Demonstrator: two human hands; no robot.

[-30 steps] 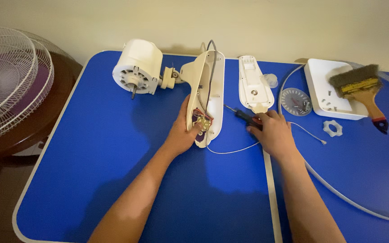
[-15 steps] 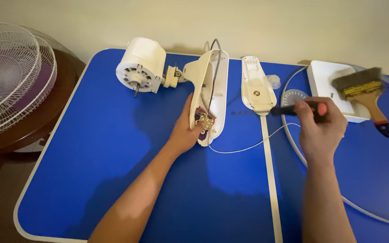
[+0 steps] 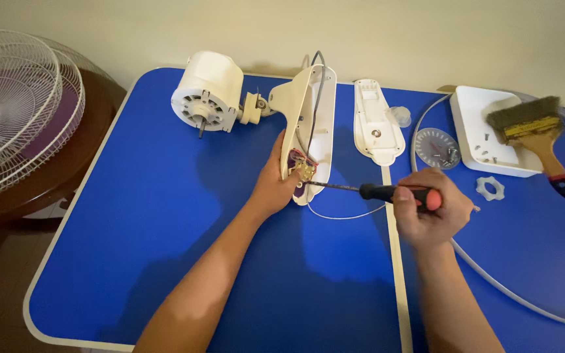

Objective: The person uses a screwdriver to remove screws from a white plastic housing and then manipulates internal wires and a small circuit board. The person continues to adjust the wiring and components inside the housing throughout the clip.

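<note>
The right hand [image 3: 429, 212] has its fingers curled tight around the red-and-black handle of a screwdriver [image 3: 387, 192], which lies nearly level, its dark shaft pointing left. The tip meets the small switch block with coloured wires [image 3: 303, 170] at the lower end of the open fan housing [image 3: 310, 124]. The left hand [image 3: 276, 186] is wrapped around the lower left edge of that cream housing, thumb and fingers pressed against it, holding it tilted up on its side. A grey cable runs up the inside of the housing toward its top end.

At its upper end the housing joins a neck piece and the round cream fan motor [image 3: 205, 93], whose shaft points toward the camera. Just to the right of the housing lies the matching cream cover plate [image 3: 376, 122], flat on the blue folding table [image 3: 165, 216]. Beside that plate sit a small clear cap [image 3: 400, 116] and a round clear dial disc [image 3: 437, 148]. Farther right a white square tray [image 3: 475, 124] holds a few screws, and a wide paintbrush [image 3: 532, 134] rests across it, its wooden handle reaching onto the table. A small white ring nut [image 3: 490, 188] lies just below the tray. A thin white cord [image 3: 505, 287] curves across the table's right side. At far left, off the table, fan grilles [image 3: 14, 111] rest on a dark round stand.
</note>
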